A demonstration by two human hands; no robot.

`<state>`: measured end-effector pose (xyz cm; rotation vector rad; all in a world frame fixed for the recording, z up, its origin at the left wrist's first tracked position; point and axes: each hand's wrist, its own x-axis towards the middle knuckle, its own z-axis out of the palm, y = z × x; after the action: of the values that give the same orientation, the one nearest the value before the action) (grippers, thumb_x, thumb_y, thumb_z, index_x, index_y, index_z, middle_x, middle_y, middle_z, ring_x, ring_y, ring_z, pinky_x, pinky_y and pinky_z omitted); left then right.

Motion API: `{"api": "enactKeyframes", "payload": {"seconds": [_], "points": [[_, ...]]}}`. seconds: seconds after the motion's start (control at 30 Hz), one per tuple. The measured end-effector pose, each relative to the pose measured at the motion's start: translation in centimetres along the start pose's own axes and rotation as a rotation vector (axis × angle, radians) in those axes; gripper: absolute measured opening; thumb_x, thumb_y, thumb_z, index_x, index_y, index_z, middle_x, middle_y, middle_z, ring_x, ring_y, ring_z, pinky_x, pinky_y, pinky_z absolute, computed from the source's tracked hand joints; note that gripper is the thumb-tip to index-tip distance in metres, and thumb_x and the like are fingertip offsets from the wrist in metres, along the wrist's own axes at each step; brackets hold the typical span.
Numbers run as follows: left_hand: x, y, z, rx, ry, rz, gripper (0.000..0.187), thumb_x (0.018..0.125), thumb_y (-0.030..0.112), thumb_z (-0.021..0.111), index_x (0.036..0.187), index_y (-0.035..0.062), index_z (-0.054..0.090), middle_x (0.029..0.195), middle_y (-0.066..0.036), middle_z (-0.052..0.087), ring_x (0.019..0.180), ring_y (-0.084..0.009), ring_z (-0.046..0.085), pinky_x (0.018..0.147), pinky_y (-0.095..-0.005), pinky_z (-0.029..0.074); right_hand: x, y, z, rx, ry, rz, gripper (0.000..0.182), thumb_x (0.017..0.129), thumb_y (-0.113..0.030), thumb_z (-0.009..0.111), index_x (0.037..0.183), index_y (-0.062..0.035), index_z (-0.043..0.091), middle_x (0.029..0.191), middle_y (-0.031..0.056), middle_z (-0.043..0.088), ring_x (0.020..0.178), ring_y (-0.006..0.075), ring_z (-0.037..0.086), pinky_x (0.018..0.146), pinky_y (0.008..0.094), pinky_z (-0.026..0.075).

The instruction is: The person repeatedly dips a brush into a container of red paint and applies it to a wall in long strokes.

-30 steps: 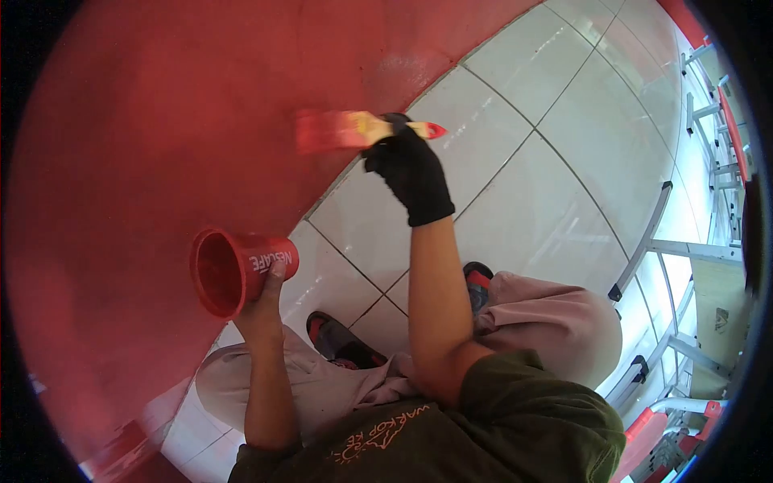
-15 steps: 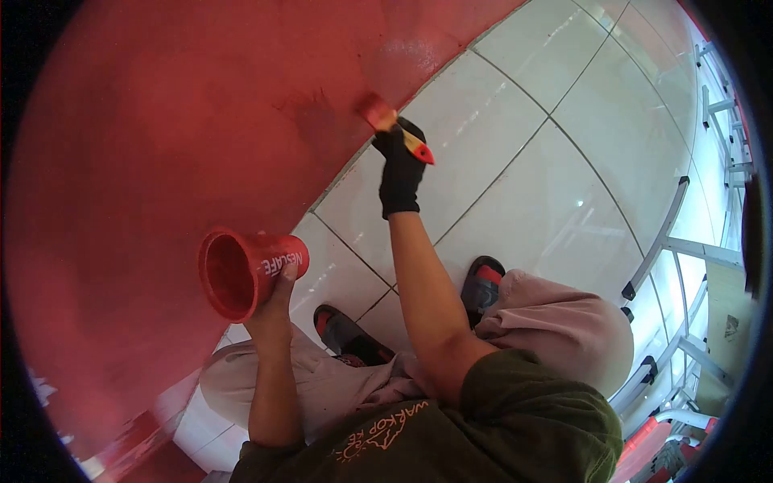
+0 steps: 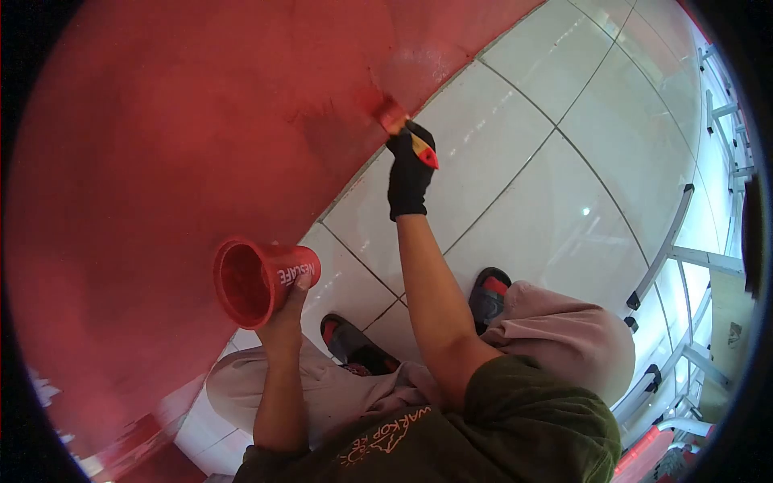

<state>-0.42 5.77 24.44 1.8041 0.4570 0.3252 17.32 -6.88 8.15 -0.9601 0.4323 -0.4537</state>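
Note:
My bare left hand [image 3: 287, 318] grips a red NESCAFE cup [image 3: 283, 274] from below, its wide mouth tilted toward the wall; the inside is coated red. A black glove covers my right hand [image 3: 411, 169], which is closed around a paintbrush [image 3: 422, 150] with a yellowish handle and red tip. The brush's red bristles lie at the lower part of the red wall [image 3: 201, 145], just above the floor line. A darker patch and a pale patch show on the wall close to the bristles.
White floor tiles [image 3: 515, 185] run along the wall's base. My sandalled feet and bent knees are below my arms. A metal ladder-like frame [image 3: 664, 249] stands at the right, with a red and white object [image 3: 648, 451] at the lower right.
The brush has shifted slightly right and down in the picture, its bristles still by the wall. The cup also appears slightly farther right and lower, as the whole view has shifted a little.

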Motion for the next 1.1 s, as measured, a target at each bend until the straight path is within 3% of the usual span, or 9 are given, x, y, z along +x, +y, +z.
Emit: {"api": "enactKeyframes", "payload": {"seconds": [0.1, 0.2, 0.37, 0.47, 0.5, 0.6, 0.8, 1.0, 1.1], "points": [[0.1, -0.1, -0.2, -0.008, -0.025, -0.033, 0.056, 0.077, -0.002, 0.065, 0.127, 0.0012, 0.04, 0.124, -0.011, 0.049, 0.111, -0.0204, 0.049, 0.096, -0.0347, 0.041, -0.7, -4.8, 2.9, 0.13, -0.167, -0.093, 0.024, 0.09, -0.014, 0.053, 0.108, 0.0007, 0.05, 0.095, 0.0102, 0.057, 0.082, 0.02, 0.061, 0.076, 0.0313, 0.05], [0.2, 0.4, 0.0, -0.019, -0.008, -0.038, 0.056, 0.077, -0.001, 0.065, 0.127, 0.0011, 0.04, 0.124, -0.012, 0.049, 0.111, -0.0206, 0.049, 0.096, -0.035, 0.04, -1.6, -6.1, 2.2, 0.223, -0.064, -0.104, 0.016, 0.089, -0.01, 0.053, 0.102, -0.0009, 0.054, 0.089, 0.0055, 0.059, 0.08, 0.0147, 0.06, 0.07, 0.0255, 0.046], [0.0, -0.2, -0.2, 0.014, -0.025, -0.018, 0.055, 0.077, -0.002, 0.065, 0.126, 0.0011, 0.04, 0.125, -0.011, 0.048, 0.112, -0.0204, 0.048, 0.097, -0.0351, 0.039, 0.2, 0.1, -1.3, -0.044, 0.061, 0.082, 0.017, 0.089, -0.016, 0.055, 0.099, -0.0021, 0.056, 0.084, 0.0032, 0.059, 0.071, 0.0112, 0.055, 0.066, 0.0242, 0.046], [-0.2, 0.2, 0.0, -0.011, -0.021, -0.03, 0.056, 0.077, -0.002, 0.065, 0.127, 0.0009, 0.04, 0.125, -0.012, 0.048, 0.113, -0.0205, 0.048, 0.097, -0.0352, 0.039, 0.8, 1.4, -0.7, 0.036, -0.071, -0.035, 0.017, 0.089, -0.015, 0.055, 0.1, -0.0021, 0.056, 0.086, 0.0028, 0.059, 0.071, 0.0117, 0.055, 0.067, 0.0239, 0.046], [-0.2, 0.1, 0.1, -0.01, -0.024, -0.038, 0.056, 0.077, -0.002, 0.065, 0.127, 0.0009, 0.04, 0.125, -0.012, 0.048, 0.113, -0.0205, 0.048, 0.097, -0.0352, 0.039, 0.5, -0.4, 0.0, 0.068, -0.152, 0.032, 0.024, 0.088, -0.017, 0.057, 0.105, -0.0008, 0.053, 0.093, 0.0077, 0.058, 0.079, 0.0161, 0.059, 0.074, 0.0297, 0.051], [-0.1, 0.1, 0.0, 0.017, -0.03, -0.045, 0.057, 0.077, -0.002, 0.065, 0.127, 0.0007, 0.039, 0.126, -0.012, 0.048, 0.113, -0.0204, 0.048, 0.096, -0.0351, 0.04, -0.4, -3.9, 0.7, 0.236, -0.189, -0.049, 0.023, 0.089, -0.016, 0.056, 0.106, -0.0005, 0.052, 0.094, 0.0083, 0.058, 0.081, 0.0172, 0.059, 0.074, 0.0315, 0.051], [-0.1, 0.2, 0.2, 0.022, -0.053, 0.003, 0.056, 0.078, -0.002, 0.064, 0.127, 0.0014, 0.039, 0.126, -0.011, 0.047, 0.113, -0.0202, 0.047, 0.097, -0.0348, 0.039, -1.0, 1.0, -2.0, 0.003, 0.081, 0.122, 0.019, 0.089, -0.017, 0.055, 0.099, -0.0007, 0.054, 0.088, 0.0053, 0.058, 0.077, 0.013, 0.058, 0.067, 0.0276, 0.05], [-0.1, -0.2, -0.1, 0.025, -0.043, -0.059, 0.056, 0.078, -0.002, 0.065, 0.128, 0.0014, 0.039, 0.127, -0.012, 0.047, 0.113, -0.0203, 0.047, 0.097, -0.0349, 0.039, -2.1, -0.8, 0.0, 0.144, -0.218, 0.075, 0.025, 0.088, -0.016, 0.057, 0.108, -0.0015, 0.053, 0.098, 0.0071, 0.058, 0.087, 0.0162, 0.059, 0.075, 0.0307, 0.051], [-0.1, 0.1, 0.0, 0.022, -0.048, -0.062, 0.057, 0.077, -0.002, 0.065, 0.128, 0.0015, 0.039, 0.127, -0.012, 0.048, 0.113, -0.0203, 0.047, 0.097, -0.0348, 0.039, -2.7, -0.7, -0.9, 0.2, -0.089, 0.071, 0.024, 0.089, -0.018, 0.057, 0.105, -0.0018, 0.053, 0.095, 0.0065, 0.058, 0.085, 0.015, 0.058, 0.073, 0.0298, 0.05]]}}
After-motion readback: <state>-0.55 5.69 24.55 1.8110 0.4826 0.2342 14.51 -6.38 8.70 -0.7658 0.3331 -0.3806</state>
